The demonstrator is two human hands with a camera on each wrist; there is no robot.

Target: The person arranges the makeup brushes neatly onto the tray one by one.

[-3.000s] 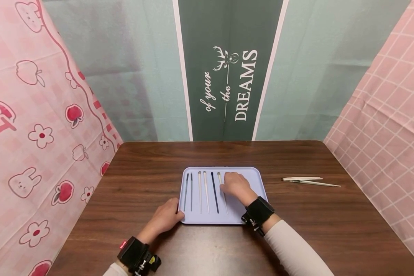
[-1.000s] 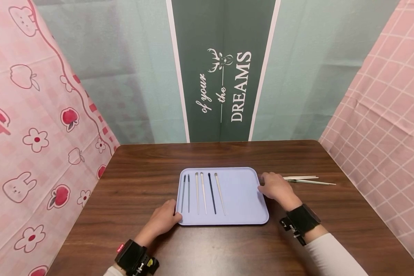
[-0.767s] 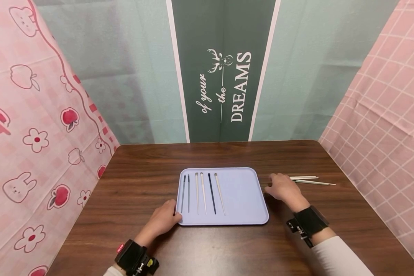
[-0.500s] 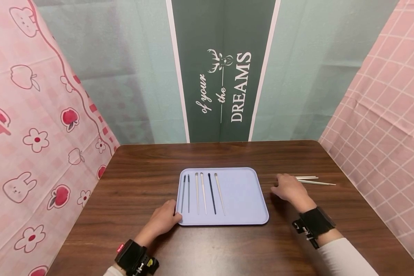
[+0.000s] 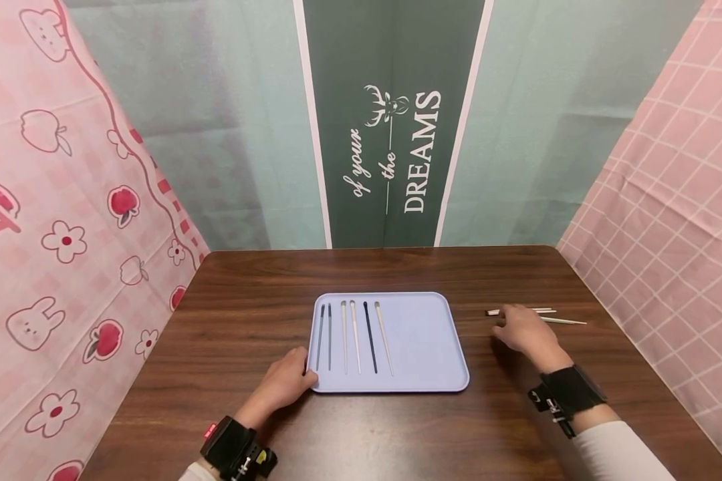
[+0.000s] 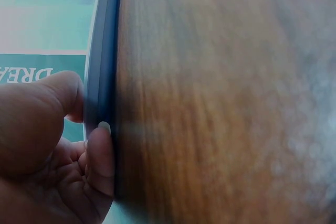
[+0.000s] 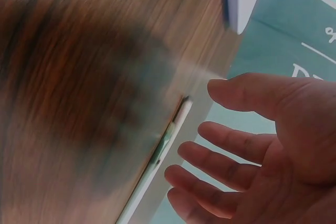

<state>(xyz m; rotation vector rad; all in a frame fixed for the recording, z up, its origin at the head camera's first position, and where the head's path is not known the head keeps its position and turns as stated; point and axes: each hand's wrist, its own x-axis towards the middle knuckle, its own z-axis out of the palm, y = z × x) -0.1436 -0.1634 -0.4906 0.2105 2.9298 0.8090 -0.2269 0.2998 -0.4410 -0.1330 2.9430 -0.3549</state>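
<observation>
Pale lilac, the tray [image 5: 427, 341] rests on the dark wood worktop [image 5: 373, 434], and the work in hand, judged by its layout, is past halfway: six slim makeup brushes lie side by side across the tray's left and middle, while its right portion is bare. What seems left is the loose brushes [image 5: 568, 321] well to the tray's right, not yet set on it. Counting the tray's row from its left edge: two grey brushes [image 5: 329, 337], two cream brushes [image 5: 345, 337], one navy brush [image 5: 370, 337] and one pale brush [image 5: 384, 339]. Off the tray, three handle ends seem to show, but the overlap and the hand leave that count unsure. One left hand [image 5: 285, 377] pinches the tray's near-left rim between thumb and fingers; one right hand [image 5: 525, 329], right of the tray, is over the loose brushes, its fingers spread and gripping nothing.
</observation>
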